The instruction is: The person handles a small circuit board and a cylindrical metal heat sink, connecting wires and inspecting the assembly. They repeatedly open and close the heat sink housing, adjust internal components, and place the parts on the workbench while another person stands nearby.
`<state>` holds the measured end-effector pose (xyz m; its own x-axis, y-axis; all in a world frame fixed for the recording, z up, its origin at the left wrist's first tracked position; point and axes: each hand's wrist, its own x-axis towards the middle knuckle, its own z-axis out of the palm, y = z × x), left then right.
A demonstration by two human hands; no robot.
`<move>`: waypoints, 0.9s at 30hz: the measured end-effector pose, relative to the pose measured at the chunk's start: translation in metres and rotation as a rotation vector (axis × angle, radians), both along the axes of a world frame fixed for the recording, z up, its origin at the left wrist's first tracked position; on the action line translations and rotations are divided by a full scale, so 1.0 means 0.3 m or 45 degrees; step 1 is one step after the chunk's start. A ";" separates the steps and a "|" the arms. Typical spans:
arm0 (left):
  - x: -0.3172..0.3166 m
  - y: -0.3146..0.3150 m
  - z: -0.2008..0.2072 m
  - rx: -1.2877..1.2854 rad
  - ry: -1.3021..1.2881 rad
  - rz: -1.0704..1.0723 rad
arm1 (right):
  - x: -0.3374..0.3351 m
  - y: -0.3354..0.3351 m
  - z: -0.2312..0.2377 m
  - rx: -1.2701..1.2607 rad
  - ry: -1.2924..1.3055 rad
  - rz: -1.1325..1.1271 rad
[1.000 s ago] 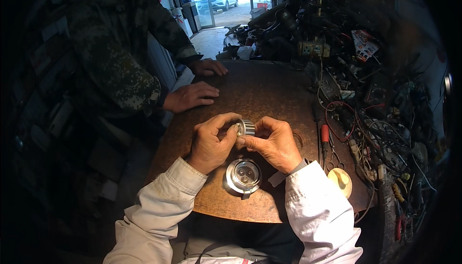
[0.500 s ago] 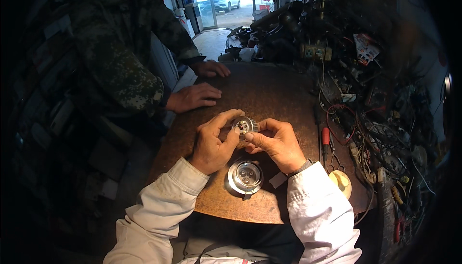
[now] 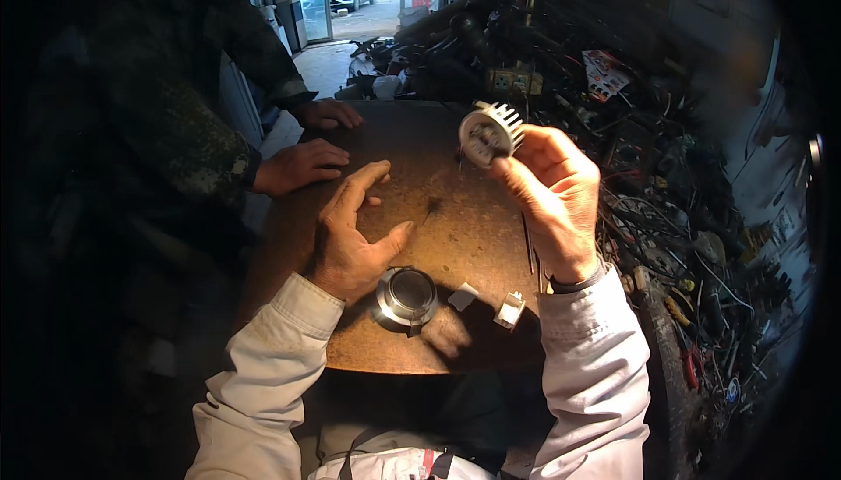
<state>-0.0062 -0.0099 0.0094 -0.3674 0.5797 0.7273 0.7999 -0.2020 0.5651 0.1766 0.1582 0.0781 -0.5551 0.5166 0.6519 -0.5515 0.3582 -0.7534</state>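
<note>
Finned LED lamp module (image 3: 487, 137) and downlight housing (image 3: 410, 292) in relation to the two hands. The right hand (image 3: 559, 195) pinches the module between thumb and fingers by its lower edge and raises it clear of the wooden table (image 3: 455, 226); the module lies just up and left of that hand's palm. Its round face is turned toward the wearer and leftward; its short axis runs back from this face to the fins, at upper right. The left hand (image 3: 352, 239), nothing in its grasp, has thumb and fingers spread wide; the module is up and right of it, well apart. The housing sits on the table below and right of the left hand, the nearer of the two. Right of the housing lie a pale flat scrap (image 3: 463, 296) and a small white box-shaped part (image 3: 510, 309), below the right hand.
</note>
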 end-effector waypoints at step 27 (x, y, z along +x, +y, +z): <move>0.672 -0.456 -0.455 -0.610 -0.745 -0.860 | 0.673 -0.825 -0.720 -1.351 -0.128 -0.017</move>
<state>0.1954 -0.1467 -0.1273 -0.0788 0.9815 0.1747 0.1737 -0.1591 0.9719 0.3785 -0.0894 -0.1380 -0.5713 0.7999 -0.1839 -0.4701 -0.5025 -0.7256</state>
